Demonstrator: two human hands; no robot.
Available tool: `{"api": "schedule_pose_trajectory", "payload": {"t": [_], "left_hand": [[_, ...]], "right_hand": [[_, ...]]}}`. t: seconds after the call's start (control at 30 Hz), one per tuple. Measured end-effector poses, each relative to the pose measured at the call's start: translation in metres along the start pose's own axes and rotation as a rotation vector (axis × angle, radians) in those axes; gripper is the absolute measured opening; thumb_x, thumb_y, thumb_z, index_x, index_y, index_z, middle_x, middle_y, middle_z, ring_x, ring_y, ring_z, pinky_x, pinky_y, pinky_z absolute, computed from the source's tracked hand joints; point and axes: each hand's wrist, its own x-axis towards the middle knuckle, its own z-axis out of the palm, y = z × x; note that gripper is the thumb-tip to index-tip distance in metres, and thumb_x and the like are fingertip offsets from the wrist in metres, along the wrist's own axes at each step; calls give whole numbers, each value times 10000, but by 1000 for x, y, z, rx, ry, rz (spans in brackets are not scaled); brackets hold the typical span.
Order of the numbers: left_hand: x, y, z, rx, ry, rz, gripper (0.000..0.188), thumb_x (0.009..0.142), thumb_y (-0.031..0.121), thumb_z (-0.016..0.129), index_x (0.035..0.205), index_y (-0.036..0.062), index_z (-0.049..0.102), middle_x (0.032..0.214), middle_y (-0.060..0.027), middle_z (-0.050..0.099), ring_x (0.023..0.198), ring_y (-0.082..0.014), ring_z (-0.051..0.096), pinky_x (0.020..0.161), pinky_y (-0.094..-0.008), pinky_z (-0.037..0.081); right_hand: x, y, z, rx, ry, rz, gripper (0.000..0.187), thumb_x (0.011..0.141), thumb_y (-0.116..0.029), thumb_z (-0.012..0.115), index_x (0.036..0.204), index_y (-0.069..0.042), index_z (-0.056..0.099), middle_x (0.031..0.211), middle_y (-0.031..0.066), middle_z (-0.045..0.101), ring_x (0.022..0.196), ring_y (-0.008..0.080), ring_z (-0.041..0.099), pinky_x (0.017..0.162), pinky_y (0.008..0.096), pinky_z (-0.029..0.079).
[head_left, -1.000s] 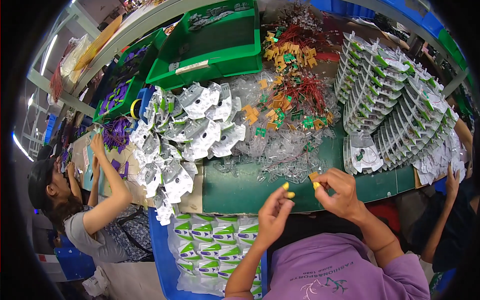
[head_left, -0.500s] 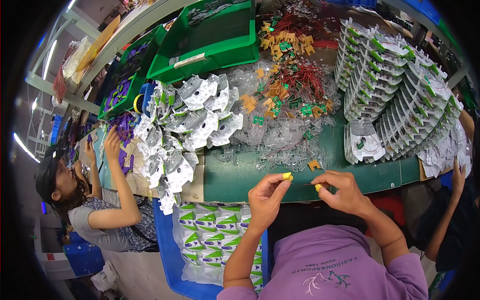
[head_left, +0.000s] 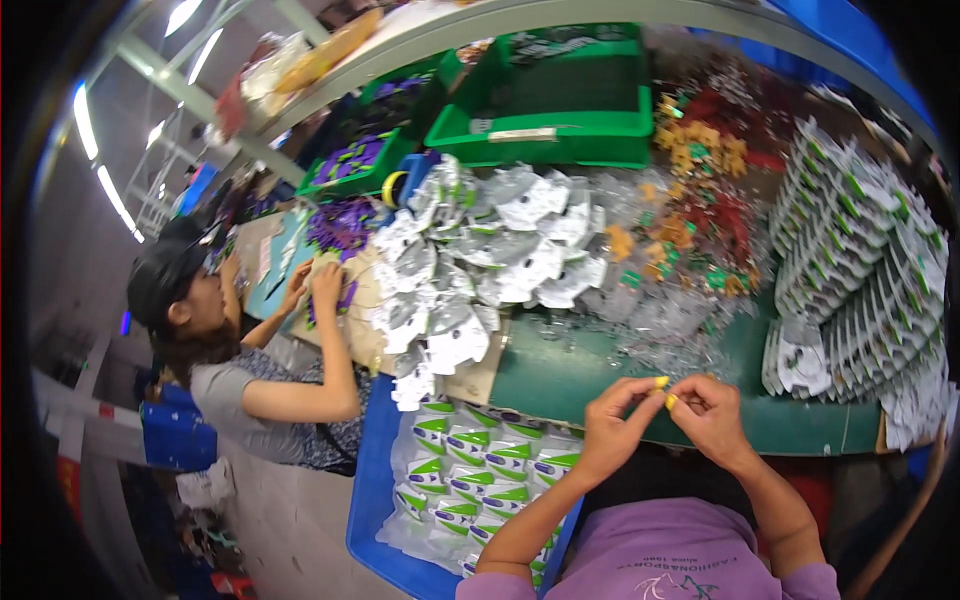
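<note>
My left hand (head_left: 620,425) and my right hand (head_left: 712,415) meet above the near edge of the green work table (head_left: 560,375). Thumb and index finger are pinched together on each, and yellow covers show at the fingertips. Whatever sits between them is too small and blurred to name. Just beyond lies a heap of clear plastic pieces (head_left: 655,335), with small green circuit boards, orange pieces (head_left: 700,150) and dark red wires (head_left: 722,225) among and behind them. Left of that heap, white and grey shell parts with green edges (head_left: 540,250) are piled up.
Stacked shell parts (head_left: 850,270) rise at the right. Green bins (head_left: 560,145) stand at the back under a shelf. A blue crate (head_left: 375,520) of white, green and purple packs is at my lower left. A co-worker (head_left: 270,390) handles purple pieces at the left.
My hands have come together; earlier they were apart, with a thin reddish strand near the right fingertips. The whole view has swung left, and the co-worker's raised hand has lowered.
</note>
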Motion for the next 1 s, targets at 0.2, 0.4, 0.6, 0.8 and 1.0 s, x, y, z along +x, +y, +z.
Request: {"api": "schedule_pose_trajectory", "payload": {"t": [0.2, 0.4, 0.6, 0.8, 1.0], "left_hand": [[5, 8, -15, 95, -20, 24, 176, 884, 56, 733, 1041, -20, 711, 954, -41, 675, 818, -79, 620, 700, -214, 501], [17, 2, -42, -519, -323, -458, 278, 917, 161, 713, 1174, 63, 671, 902, -17, 683, 755, -72, 618, 697, -220, 503], [101, 39, -101, 10, -243, -46, 344, 894, 209, 738, 1177, 46, 628, 977, -23, 678, 822, -92, 637, 733, -254, 523], [243, 44, -238, 1164, 648, 411, 492, 756, 26, 578, 1247, -14, 569, 1187, -184, 613, 1141, -362, 520, 983, -499, 366], [274, 55, -273, 1353, 509, 111, 353, 732, 88, 627, 1073, 79, 718, 985, -139, 711, 1041, -353, 614, 907, -492, 386]], "right_hand": [[11, -14, 2, -257, -23, -230, 78, 761, -2, 690, 838, 6, 679, 750, 51, 648, 524, 81, 486, 480, 255, 364], [33, 3, -4, 110, -319, -175, 137, 778, 10, 725, 910, -16, 752, 844, 65, 690, 719, 97, 617, 604, 231, 457], [37, -9, 1, 76, -230, -121, 73, 870, 26, 637, 932, -12, 636, 757, -16, 574, 675, 37, 496, 584, 201, 389], [20, 2, -15, 121, -126, 119, 48, 878, 2, 642, 913, -23, 621, 693, -84, 515, 587, -24, 417, 511, 172, 312], [9, 11, -17, 161, -146, 208, 55, 873, 9, 654, 903, -20, 619, 743, -80, 543, 614, -24, 436, 532, 162, 325]]}}
